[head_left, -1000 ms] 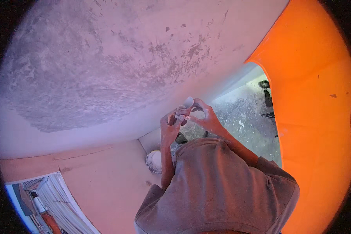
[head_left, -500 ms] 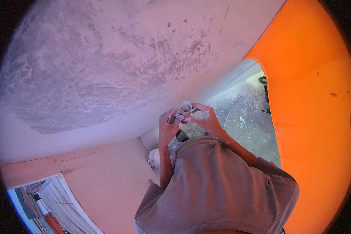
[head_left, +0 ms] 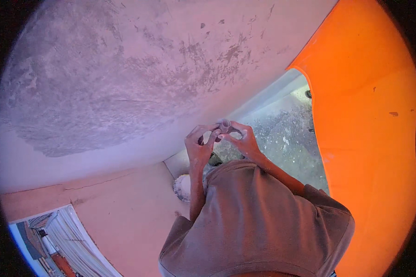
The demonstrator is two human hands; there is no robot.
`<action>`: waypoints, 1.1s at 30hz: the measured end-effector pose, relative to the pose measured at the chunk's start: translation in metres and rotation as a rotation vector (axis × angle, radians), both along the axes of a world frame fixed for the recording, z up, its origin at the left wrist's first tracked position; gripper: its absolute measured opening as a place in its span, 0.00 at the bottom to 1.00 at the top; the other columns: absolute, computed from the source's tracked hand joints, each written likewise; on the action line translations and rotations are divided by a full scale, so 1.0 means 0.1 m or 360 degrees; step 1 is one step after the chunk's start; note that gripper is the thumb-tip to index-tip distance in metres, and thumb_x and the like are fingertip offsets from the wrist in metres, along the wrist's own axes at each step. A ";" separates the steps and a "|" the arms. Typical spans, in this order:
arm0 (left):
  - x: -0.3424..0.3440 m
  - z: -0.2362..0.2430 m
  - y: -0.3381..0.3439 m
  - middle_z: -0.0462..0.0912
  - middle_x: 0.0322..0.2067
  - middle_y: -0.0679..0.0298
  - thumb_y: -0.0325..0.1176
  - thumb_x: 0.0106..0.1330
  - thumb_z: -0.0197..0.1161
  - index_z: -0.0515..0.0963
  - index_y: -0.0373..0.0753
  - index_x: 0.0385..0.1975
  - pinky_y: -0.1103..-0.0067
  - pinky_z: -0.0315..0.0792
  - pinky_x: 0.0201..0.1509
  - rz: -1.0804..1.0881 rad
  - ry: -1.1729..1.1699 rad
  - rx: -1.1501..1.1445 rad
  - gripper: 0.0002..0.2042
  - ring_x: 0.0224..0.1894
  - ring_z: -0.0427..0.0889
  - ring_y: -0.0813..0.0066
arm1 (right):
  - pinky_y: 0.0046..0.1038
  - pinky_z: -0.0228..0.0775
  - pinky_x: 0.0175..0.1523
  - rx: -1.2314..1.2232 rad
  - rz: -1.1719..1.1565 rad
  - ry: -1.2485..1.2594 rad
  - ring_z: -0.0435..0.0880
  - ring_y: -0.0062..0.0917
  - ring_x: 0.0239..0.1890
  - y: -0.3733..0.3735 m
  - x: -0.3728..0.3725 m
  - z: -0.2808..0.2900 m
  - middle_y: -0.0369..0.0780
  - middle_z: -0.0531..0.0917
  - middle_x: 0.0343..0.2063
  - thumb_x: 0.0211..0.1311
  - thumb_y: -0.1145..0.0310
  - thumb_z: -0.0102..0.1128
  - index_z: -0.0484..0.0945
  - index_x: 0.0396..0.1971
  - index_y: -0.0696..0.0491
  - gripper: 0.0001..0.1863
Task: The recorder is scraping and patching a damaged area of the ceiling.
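Both hands meet in front of my chest, around a short, hollow, greyish tube that looks like a rolled-up sheet. Its round open end faces up; what it is made of I cannot make out. My left hand pinches it from the left, thumb pointing inward. From the right, my right hand grips it with thumb and bent fingers. Pale dust coats the fingers. The lower part of the tube is hidden behind the fingertips.
A wall with grey, patchy marks rises ahead. An orange surface stands at the right, beside a white-spotted floor. Below my left forearm sits a round container with pale contents. A curtained window opening is at lower left.
The tube looks narrower and tighter; a wider curl showed around its opening before. My left fingers have spread a little to the left, and both hands still hold it.
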State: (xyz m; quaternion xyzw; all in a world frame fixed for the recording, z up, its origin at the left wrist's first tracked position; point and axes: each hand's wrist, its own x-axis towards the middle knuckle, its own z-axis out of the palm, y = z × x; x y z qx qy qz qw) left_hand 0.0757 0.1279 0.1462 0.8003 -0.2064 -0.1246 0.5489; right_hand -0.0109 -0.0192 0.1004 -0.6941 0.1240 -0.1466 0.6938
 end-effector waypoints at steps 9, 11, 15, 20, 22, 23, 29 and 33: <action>0.08 -0.17 0.06 0.86 0.41 0.62 0.23 0.60 0.70 0.83 0.34 0.43 0.79 0.74 0.48 -0.0155 0.0068 -0.0158 0.12 0.41 0.81 0.78 | 0.25 0.73 0.48 -0.0160 -0.0224 -0.0063 0.81 0.18 0.37 -0.12 0.04 -0.07 0.35 0.85 0.32 0.54 0.65 0.74 0.82 0.36 0.57 0.15; 0.02 -0.11 0.06 0.87 0.42 0.62 0.24 0.60 0.70 0.83 0.36 0.45 0.78 0.75 0.47 -0.0238 0.0157 -0.0118 0.13 0.42 0.82 0.78 | 0.25 0.73 0.48 -0.0065 -0.0194 -0.0044 0.81 0.18 0.38 -0.19 0.05 -0.08 0.35 0.84 0.33 0.55 0.65 0.74 0.82 0.38 0.57 0.15; -0.06 -0.28 0.04 0.88 0.39 0.62 0.27 0.62 0.69 0.83 0.38 0.48 0.75 0.75 0.45 -0.0340 0.0405 -0.0143 0.14 0.39 0.83 0.77 | 0.26 0.72 0.50 0.0196 -0.0113 -0.0097 0.81 0.18 0.41 -0.19 0.06 -0.03 0.34 0.84 0.35 0.58 0.67 0.71 0.80 0.44 0.57 0.17; -0.07 -0.36 0.04 0.88 0.36 0.60 0.29 0.64 0.68 0.83 0.34 0.48 0.75 0.75 0.44 -0.0285 0.0303 -0.0048 0.14 0.37 0.82 0.79 | 0.27 0.70 0.57 0.0294 0.0082 -0.0086 0.80 0.19 0.46 -0.23 0.03 -0.03 0.34 0.82 0.38 0.62 0.68 0.68 0.77 0.49 0.57 0.18; -0.05 -0.39 0.07 0.88 0.35 0.59 0.30 0.64 0.68 0.82 0.34 0.48 0.76 0.75 0.44 -0.0218 0.0296 0.0001 0.14 0.38 0.81 0.79 | 0.27 0.71 0.56 0.0354 0.0056 -0.0075 0.81 0.19 0.45 -0.24 0.02 0.02 0.34 0.83 0.38 0.63 0.67 0.68 0.77 0.50 0.57 0.18; -0.02 -0.45 0.10 0.88 0.36 0.59 0.30 0.65 0.67 0.82 0.33 0.49 0.76 0.75 0.45 -0.0283 0.0304 -0.0043 0.14 0.38 0.81 0.79 | 0.27 0.71 0.57 0.0433 0.0117 -0.0068 0.80 0.19 0.46 -0.25 0.02 0.03 0.34 0.83 0.39 0.63 0.67 0.68 0.77 0.50 0.57 0.19; -0.11 -0.51 0.05 0.87 0.39 0.59 0.30 0.65 0.68 0.81 0.30 0.49 0.77 0.75 0.48 -0.0241 0.0544 -0.0511 0.15 0.42 0.82 0.77 | 0.29 0.69 0.59 0.0333 0.0233 0.0038 0.79 0.21 0.51 -0.34 0.07 -0.04 0.38 0.82 0.44 0.60 0.69 0.69 0.77 0.49 0.58 0.19; -0.13 -0.35 0.05 0.87 0.41 0.59 0.28 0.63 0.69 0.81 0.30 0.47 0.76 0.75 0.51 -0.0156 0.0464 -0.0361 0.14 0.44 0.82 0.77 | 0.31 0.69 0.61 0.0079 0.0180 -0.0039 0.79 0.26 0.54 -0.31 0.08 -0.10 0.40 0.83 0.50 0.56 0.66 0.73 0.82 0.49 0.56 0.20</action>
